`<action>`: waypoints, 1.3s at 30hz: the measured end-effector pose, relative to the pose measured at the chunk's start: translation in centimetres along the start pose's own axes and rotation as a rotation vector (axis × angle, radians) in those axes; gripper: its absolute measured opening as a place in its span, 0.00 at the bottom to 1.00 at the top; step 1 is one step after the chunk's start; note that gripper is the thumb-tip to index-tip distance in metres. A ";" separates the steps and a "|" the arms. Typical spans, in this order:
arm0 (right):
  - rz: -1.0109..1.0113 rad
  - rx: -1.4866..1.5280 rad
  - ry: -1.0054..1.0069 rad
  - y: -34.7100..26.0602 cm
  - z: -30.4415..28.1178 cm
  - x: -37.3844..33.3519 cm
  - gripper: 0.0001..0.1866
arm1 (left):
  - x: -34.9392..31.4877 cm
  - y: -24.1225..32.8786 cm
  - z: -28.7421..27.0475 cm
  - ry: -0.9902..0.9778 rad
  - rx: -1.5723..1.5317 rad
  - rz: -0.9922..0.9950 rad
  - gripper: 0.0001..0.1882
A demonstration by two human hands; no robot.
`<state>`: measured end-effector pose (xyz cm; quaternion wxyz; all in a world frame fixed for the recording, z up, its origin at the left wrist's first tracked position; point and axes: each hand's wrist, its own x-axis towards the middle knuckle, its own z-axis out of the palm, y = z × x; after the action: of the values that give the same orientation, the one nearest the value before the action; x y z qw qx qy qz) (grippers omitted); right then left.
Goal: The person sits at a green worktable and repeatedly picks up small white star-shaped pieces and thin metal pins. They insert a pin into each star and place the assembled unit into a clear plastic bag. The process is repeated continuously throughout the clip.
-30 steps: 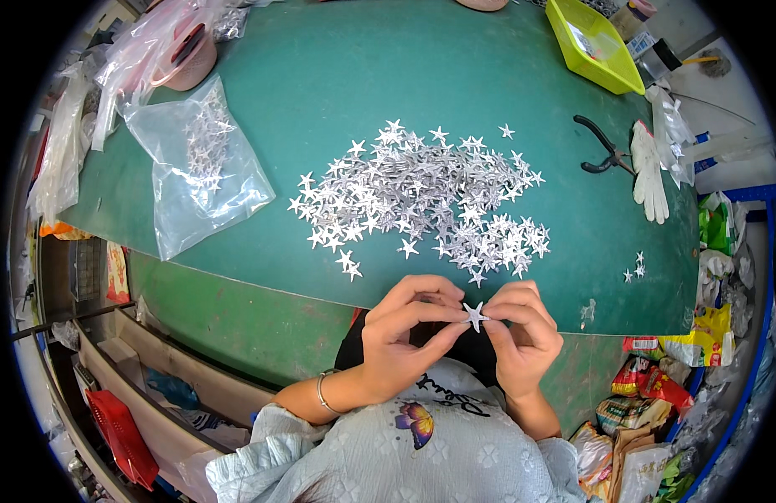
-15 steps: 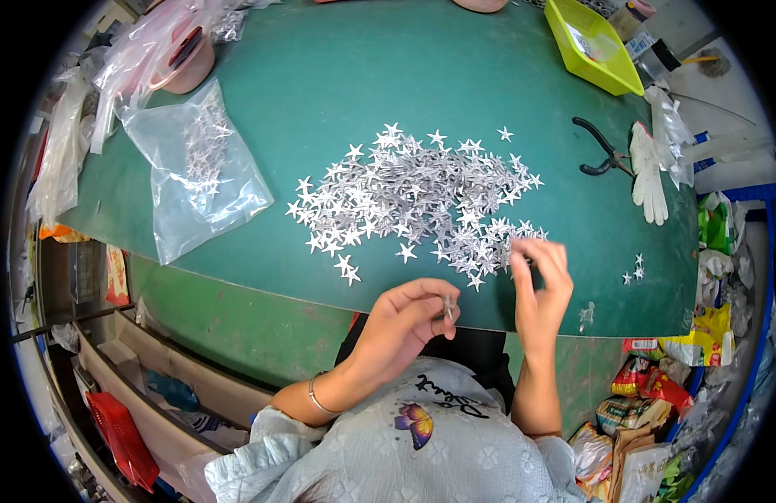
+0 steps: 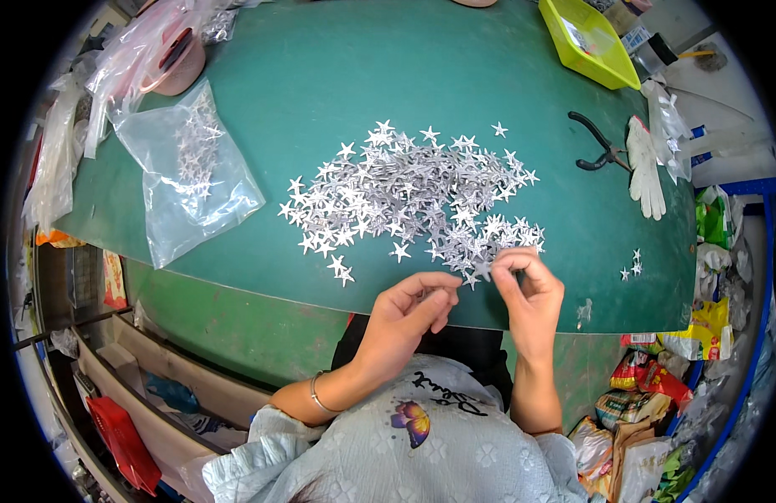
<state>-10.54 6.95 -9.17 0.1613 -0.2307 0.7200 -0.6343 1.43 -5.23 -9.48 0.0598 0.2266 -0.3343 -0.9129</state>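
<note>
A heap of small silver starfish-shaped pieces [image 3: 413, 189] is spread over the middle of the green table. At its near edge my right hand [image 3: 532, 298] pinches one silver starfish piece [image 3: 482, 270] between thumb and fingertips. My left hand [image 3: 411, 314] is closed at the table's front edge, thumb against curled fingers; whatever it holds is hidden. A few loose starfish pieces [image 3: 341, 270] lie left of my hands, and a small group of starfish pieces [image 3: 635, 264] sits apart on the right.
A clear plastic bag [image 3: 195, 201] with more starfish pieces lies left, near a pink basket [image 3: 180, 71]. Black-handled pliers [image 3: 602, 147] and a white glove [image 3: 645, 172] lie right, below a yellow-green tray [image 3: 576, 54]. An open drawer [image 3: 186, 369] is lower left.
My right hand has moved slightly left and down, and a starfish piece now shows in its pinch. The piece seen in my left fingers before is now out of sight; those fingers have curled in.
</note>
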 end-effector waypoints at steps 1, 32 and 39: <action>0.029 0.061 -0.019 -0.3 0.2 -0.4 0.03 | 0.1 0.0 0.4 -0.001 0.049 0.064 0.13; -0.193 -0.019 -0.020 -2.3 1.1 -2.7 0.05 | -0.8 0.2 1.1 -0.082 0.239 0.322 0.14; -0.216 0.004 -0.016 -2.4 1.2 -2.9 0.05 | -1.1 0.6 1.3 -0.084 0.242 0.292 0.13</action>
<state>-7.19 7.31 -7.11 0.0983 -0.3116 0.6884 -0.6475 1.76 -4.67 -7.83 0.1497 0.1429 -0.4733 -0.8563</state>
